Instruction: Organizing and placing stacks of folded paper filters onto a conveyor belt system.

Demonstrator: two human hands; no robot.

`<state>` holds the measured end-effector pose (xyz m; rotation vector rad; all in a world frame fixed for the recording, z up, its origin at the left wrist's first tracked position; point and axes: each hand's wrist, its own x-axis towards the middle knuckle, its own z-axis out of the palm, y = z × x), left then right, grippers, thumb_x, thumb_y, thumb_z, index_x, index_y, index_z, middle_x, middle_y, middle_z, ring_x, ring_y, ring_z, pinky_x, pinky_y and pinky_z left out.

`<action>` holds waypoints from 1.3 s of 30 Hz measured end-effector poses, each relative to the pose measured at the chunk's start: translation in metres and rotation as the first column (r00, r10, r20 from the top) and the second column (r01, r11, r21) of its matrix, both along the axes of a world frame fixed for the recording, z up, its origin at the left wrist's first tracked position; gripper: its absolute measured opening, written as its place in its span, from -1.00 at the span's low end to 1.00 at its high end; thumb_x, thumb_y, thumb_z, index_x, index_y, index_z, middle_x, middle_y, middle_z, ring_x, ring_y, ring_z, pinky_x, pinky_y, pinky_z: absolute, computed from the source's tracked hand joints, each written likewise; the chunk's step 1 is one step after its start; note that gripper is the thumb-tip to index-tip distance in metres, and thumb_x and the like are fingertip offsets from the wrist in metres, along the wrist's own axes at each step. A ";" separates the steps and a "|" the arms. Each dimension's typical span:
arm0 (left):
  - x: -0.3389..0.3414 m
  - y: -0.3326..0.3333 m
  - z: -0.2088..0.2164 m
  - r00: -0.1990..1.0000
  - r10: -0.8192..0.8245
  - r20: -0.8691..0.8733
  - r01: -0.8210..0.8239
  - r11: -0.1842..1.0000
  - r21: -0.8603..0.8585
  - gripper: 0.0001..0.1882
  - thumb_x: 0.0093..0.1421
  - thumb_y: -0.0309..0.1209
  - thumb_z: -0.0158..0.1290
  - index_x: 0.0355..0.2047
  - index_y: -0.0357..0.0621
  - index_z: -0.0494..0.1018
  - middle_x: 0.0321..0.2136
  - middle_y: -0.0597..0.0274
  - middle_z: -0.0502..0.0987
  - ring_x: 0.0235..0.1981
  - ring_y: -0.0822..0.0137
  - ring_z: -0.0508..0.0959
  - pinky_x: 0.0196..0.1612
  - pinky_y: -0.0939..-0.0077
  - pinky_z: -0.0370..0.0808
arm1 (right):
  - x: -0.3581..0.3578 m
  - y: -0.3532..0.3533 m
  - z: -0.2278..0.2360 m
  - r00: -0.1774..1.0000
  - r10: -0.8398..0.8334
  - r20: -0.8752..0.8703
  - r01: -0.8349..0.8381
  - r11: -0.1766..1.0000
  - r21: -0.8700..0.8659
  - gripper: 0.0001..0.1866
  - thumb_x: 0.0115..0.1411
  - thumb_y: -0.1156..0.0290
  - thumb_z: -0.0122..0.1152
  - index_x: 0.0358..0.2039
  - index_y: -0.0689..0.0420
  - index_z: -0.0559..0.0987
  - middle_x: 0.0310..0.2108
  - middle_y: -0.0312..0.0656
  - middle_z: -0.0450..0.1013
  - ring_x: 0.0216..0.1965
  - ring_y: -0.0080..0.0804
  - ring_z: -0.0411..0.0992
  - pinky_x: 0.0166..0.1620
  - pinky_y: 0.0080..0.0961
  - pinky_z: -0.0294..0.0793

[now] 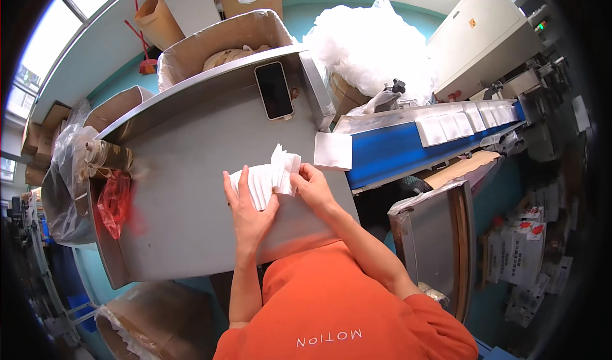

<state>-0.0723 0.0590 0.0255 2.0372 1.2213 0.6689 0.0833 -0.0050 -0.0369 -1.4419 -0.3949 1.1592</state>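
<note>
Between my two hands, above the grey metal table, is a fanned stack of folded white paper napkins (257, 183). My left hand (250, 215) is wrapped round the stack's left part, fingers along its far side and thumb on the near side. At the right end, my right hand (310, 187) pinches a bunch of napkins (286, 169) that stands up unevenly from the rest. Another white napkin stack (333, 151) lies just beyond my right hand, where the table meets a blue conveyor belt (376, 164).
Several white stacks (446, 128) line the belt to the right. A phone (274, 90) lies at the table's (191, 150) far side. A roll-like object (115, 156) and red plastic bag (115, 204) are at its left edge. A large carton (178, 64) stands behind.
</note>
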 end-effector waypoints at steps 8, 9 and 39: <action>0.006 -0.003 0.004 0.994 -0.096 0.046 0.098 0.993 -0.066 -0.20 -0.06 -0.43 0.20 0.25 0.04 0.21 0.34 -0.17 -0.13 0.26 -0.23 0.15 0.18 0.04 0.31 | 0.014 0.035 0.043 0.830 0.190 0.525 -0.053 0.963 -0.266 -0.38 0.12 -0.04 0.19 -0.13 0.34 0.44 -0.32 0.10 0.53 -0.37 -0.17 0.51 -0.22 -0.38 0.50; 0.005 -0.003 0.004 0.995 -0.073 0.070 0.078 0.995 -0.069 -0.21 -0.05 -0.43 0.20 0.25 0.03 0.22 0.34 -0.17 -0.12 0.26 -0.22 0.16 0.18 0.04 0.32 | 0.020 0.038 0.040 0.859 0.219 0.464 -0.088 0.954 -0.288 -0.42 0.15 0.00 0.20 -0.14 0.34 0.44 -0.31 0.00 0.52 -0.36 -0.30 0.50 -0.24 -0.43 0.48; 0.034 -0.034 -0.015 0.941 -0.033 0.337 0.224 0.807 -0.546 0.05 0.06 -0.31 0.29 0.36 -0.22 -0.19 0.26 -0.15 0.05 0.24 -0.02 0.22 0.19 0.20 0.31 | 0.005 -0.060 0.036 0.816 -0.054 0.576 0.123 0.989 -0.081 -0.58 0.31 0.11 0.12 -0.06 0.24 0.46 -0.22 -0.25 0.49 -0.20 -0.56 0.42 -0.13 -0.61 0.41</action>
